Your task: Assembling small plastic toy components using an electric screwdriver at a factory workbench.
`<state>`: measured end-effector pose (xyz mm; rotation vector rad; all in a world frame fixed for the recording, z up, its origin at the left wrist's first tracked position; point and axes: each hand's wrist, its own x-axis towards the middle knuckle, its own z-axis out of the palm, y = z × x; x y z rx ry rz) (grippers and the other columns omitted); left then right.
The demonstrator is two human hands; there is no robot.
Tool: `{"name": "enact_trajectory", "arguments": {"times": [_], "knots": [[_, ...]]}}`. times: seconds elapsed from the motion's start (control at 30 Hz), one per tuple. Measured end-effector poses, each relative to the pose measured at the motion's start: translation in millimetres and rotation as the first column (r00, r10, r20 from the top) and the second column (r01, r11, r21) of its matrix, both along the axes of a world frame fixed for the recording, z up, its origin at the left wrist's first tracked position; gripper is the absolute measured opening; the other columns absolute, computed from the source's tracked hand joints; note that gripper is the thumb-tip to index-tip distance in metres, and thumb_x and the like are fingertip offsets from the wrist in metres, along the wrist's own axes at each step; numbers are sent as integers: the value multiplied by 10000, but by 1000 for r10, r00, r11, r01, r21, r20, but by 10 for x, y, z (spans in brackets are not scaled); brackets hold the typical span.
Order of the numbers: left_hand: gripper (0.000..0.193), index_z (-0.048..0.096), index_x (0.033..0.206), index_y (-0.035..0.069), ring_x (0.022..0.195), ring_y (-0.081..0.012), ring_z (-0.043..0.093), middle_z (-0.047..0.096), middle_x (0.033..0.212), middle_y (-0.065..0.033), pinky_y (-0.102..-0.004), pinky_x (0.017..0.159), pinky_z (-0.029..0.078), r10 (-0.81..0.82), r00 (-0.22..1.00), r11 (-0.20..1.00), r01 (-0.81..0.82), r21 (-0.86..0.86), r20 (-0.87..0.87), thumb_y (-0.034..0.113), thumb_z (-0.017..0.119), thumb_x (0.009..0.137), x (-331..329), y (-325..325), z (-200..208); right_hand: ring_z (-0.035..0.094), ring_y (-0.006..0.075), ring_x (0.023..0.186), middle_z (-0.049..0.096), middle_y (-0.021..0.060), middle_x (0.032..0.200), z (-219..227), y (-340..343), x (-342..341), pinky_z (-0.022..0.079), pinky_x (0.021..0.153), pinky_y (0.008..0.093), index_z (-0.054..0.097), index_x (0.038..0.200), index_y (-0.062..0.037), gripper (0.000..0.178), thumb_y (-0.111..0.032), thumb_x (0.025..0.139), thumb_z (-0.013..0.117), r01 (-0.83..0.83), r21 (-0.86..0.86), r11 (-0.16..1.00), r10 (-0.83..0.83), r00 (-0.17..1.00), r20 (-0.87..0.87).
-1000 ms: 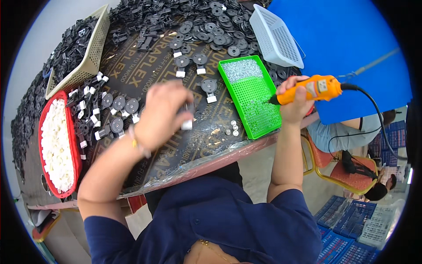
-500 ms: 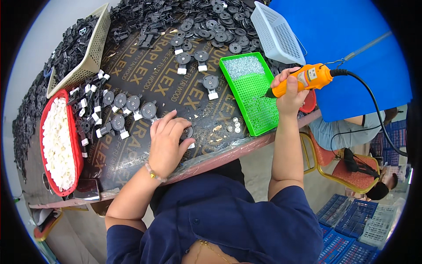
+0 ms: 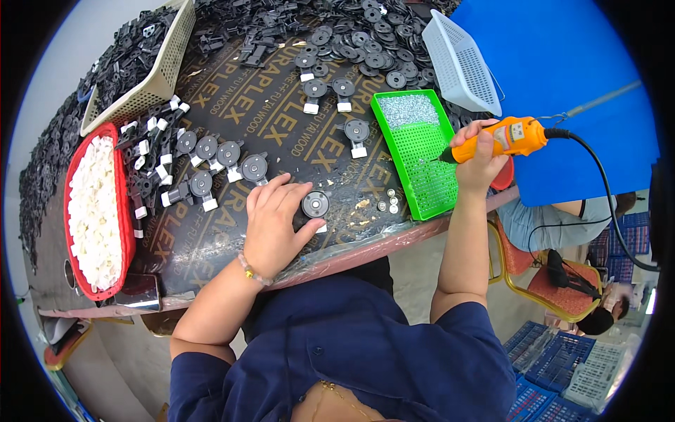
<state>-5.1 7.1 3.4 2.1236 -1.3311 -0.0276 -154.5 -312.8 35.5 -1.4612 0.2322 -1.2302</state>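
My right hand (image 3: 481, 163) is wrapped round an orange electric screwdriver (image 3: 503, 138). Its dark tip points left, over the perforated green tray (image 3: 415, 158), whose far end holds a heap of small silvery screws (image 3: 408, 110). My left hand (image 3: 274, 224) rests on the table, with a black round wheel part (image 3: 315, 204) between forefinger and thumb. Part of a white foot on that piece shows by the thumb. Left of this hand stand several similar wheel parts with white feet (image 3: 228, 152). A few small round metal pieces (image 3: 392, 200) lie between the left hand and the tray.
A red basket of white pieces (image 3: 95, 211) stands at the left, below a beige basket (image 3: 151, 81). Black parts are piled along the far side (image 3: 358, 46). A pale basket (image 3: 464, 67) stands beyond the tray. The screwdriver's cord (image 3: 605, 176) hangs at the right, near another person.
The whole view has shifted, moving most table items rightward in it. More of the wheel part shows beside my left hand. The screwdriver tip stays over the green tray.
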Motion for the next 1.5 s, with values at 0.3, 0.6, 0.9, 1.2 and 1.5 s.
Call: {"name": "enact_trajectory", "arguments": {"times": [0.3, 0.6, 0.9, 1.2, 1.5], "knots": [[509, 681, 1214, 92, 1292, -301, 539, 683, 1178, -63, -481, 1072, 355, -53, 999, 997, 52, -62, -11, 246, 849, 759, -12, -32, -62, 577, 187, 705, 528, 77, 876, 451, 660, 57, 518, 614, 324, 509, 1160, -121, 478, -480, 926, 722, -168, -43, 985, 173, 972, 159], [512, 682, 1202, 89, 1293, -296, 537, 677, 1168, -61, -474, 1073, 354, -43, 999, 995, 42, -92, -5, 246, 850, 744, -17, -31, -111, 589, 197, 710, 529, 105, 906, 176, 1429, 623, 556, 616, 347, 444, 1173, -82, 610, -522, 894, 763, -561, 66, 825, 557, 828, 68], [505, 684, 1197, 83, 1298, -296, 533, 672, 1165, -69, -471, 1087, 351, -43, 999, 995, 40, -87, -29, 248, 843, 747, -15, -39, -91, 584, 187, 691, 523, 99, 894, 110, 1458, 704, 545, 605, 335, 444, 1118, -85, 575, -491, 889, 781, -591, 121, 798, 588, 806, 66], [500, 687, 1187, 84, 1283, -293, 547, 682, 1144, -62, -468, 1063, 360, -55, 998, 995, 56, -87, 10, 254, 848, 746, -12, -51, -64, 581, 181, 675, 530, 93, 872, 85, 1466, 679, 539, 593, 325, 465, 1101, -91, 543, -480, 893, 780, -539, 109, 835, 533, 842, 83], [511, 685, 1206, 90, 1333, -318, 518, 676, 1168, -75, -494, 1096, 331, -35, 998, 997, 38, -66, 49, 264, 851, 754, -64, -65, -78, 572, 171, 677, 528, 59, 852, 213, 262, 83, 519, 591, 316, 496, 1146, -93, 368, -341, 959, 692, -11, -17, 1000, 12, 998, 69]]}}
